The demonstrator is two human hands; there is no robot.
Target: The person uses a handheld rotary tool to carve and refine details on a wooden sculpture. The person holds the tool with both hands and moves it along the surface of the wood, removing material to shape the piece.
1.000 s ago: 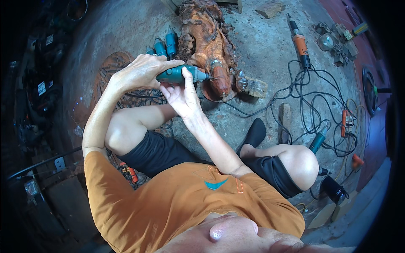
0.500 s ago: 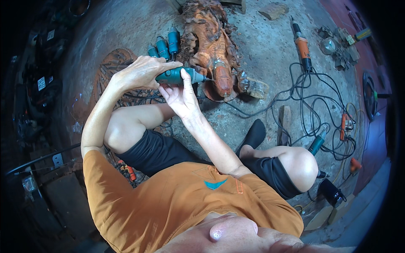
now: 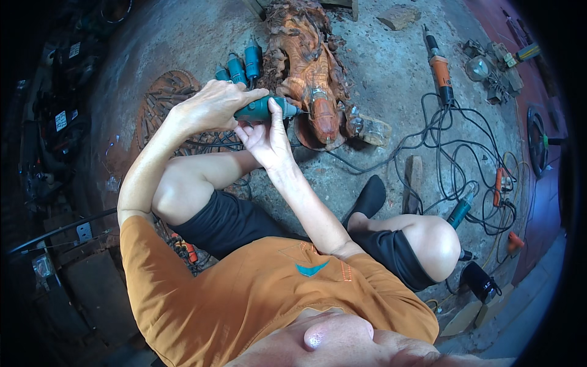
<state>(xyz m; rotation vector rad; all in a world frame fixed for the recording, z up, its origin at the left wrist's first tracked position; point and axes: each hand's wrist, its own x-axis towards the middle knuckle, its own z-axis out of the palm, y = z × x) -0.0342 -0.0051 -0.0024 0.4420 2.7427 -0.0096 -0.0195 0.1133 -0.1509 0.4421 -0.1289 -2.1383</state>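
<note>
Here, holding a green rotary tool (image 3: 258, 111) between left hand (image 3: 209, 107) and right hand (image 3: 269, 139), with each grip clamped on its body. Aimed rightward at the carved wood (image 3: 307, 76) on the concrete floor (image 3: 376, 70), close by its rounded end; impossible to tell whether touching. Beyond the left hand, near three blue-green tools (image 3: 236, 66).
</note>
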